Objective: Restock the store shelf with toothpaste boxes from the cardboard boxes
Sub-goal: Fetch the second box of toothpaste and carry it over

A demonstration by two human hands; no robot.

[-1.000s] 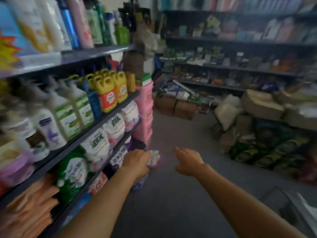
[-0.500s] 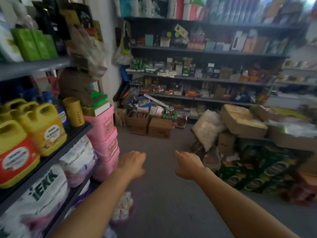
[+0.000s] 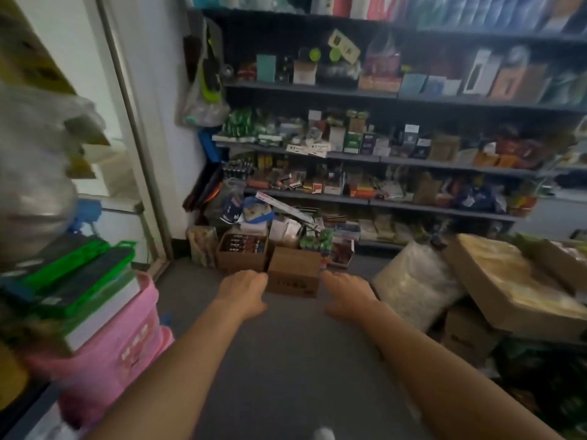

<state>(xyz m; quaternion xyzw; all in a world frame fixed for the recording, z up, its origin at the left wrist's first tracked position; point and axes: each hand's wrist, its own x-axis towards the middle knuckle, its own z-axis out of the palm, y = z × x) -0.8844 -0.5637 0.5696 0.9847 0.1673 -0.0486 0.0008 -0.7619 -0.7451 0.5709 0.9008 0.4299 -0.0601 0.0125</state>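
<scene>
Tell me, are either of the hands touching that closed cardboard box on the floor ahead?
Cannot tell. In the head view the left hand and right hand flank the closed cardboard box, but one view gives no depth.

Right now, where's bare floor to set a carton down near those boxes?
Bare grey floor runs down the aisle between the pink bins and the tilted cartons, up to the two cardboard boxes. Beyond them, under the shelves, it is crowded. Both the left hand and the right hand hold nothing.
</scene>
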